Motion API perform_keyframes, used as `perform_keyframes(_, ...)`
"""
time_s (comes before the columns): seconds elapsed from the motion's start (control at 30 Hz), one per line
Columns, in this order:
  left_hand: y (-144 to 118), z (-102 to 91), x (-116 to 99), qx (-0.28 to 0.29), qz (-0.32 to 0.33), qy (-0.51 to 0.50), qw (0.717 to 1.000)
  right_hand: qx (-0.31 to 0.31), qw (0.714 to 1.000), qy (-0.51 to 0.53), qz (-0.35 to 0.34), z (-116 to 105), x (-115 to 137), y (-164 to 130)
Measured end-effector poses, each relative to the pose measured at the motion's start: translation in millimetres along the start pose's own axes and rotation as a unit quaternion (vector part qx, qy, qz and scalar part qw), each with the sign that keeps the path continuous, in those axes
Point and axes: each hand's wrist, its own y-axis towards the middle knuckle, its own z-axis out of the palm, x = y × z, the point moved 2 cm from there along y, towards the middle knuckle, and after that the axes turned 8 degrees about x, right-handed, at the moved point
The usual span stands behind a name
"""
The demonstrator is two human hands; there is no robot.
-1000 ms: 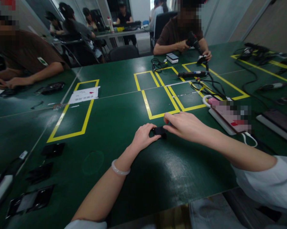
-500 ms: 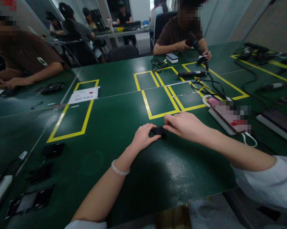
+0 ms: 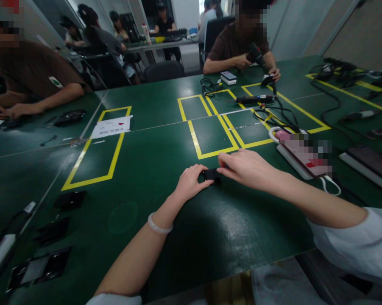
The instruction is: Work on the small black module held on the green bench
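A small black block-like part (image 3: 212,174) rests on the green table (image 3: 178,237) in front of me. My left hand (image 3: 192,182) grips its left end between thumb and fingers. At the part's right end, my right hand (image 3: 243,166) is closed, with thumb and index finger pinched together at its edge. Whether those fingertips hold something tiny, or the part itself, is hidden. Off to the left lie several black parts: a block (image 3: 70,199), a dark bracket-like piece (image 3: 52,231) and a flat black frame (image 3: 40,269) with a pale middle.
Yellow tape rectangles (image 3: 199,157) mark the table. A phone on a white block (image 3: 302,159) with a cable lies right of my hands. Across the table a co-worker (image 3: 222,53) holds a power screwdriver (image 3: 257,55); another person (image 3: 41,76) works at left. Cables and a paper label (image 3: 111,126) lie beyond.
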Motion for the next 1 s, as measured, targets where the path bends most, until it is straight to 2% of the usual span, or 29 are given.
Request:
perform_keyframes(0.13,-0.1,0.1,0.7,-0.001,-0.001,-0.001,1.000,0.013,1.000,-0.008,0.006,1.5,-0.7,1.3)
perform_keyframes(0.37,-0.7,0.9,1.6,0.000,-0.001,-0.001,1.000,0.001,1.000,0.020,-0.002,-1.9,0.1,-0.6)
perform_keyframes(0.53,-0.1,1.5,1.5,0.002,-0.001,0.001,1.000,0.010,1.000,-0.004,0.008,-0.4,1.3,1.7)
perform_keyframes(0.83,-0.6,2.5,3.6,0.002,0.002,0.000,1.000,-0.022,0.998,0.056,-0.029,1.9,-3.1,-0.9)
perform_keyframes(1.0,-0.8,1.7,3.8,0.000,0.004,0.001,1.000,-0.052,0.996,0.067,-0.019,7.3,1.1,2.3)
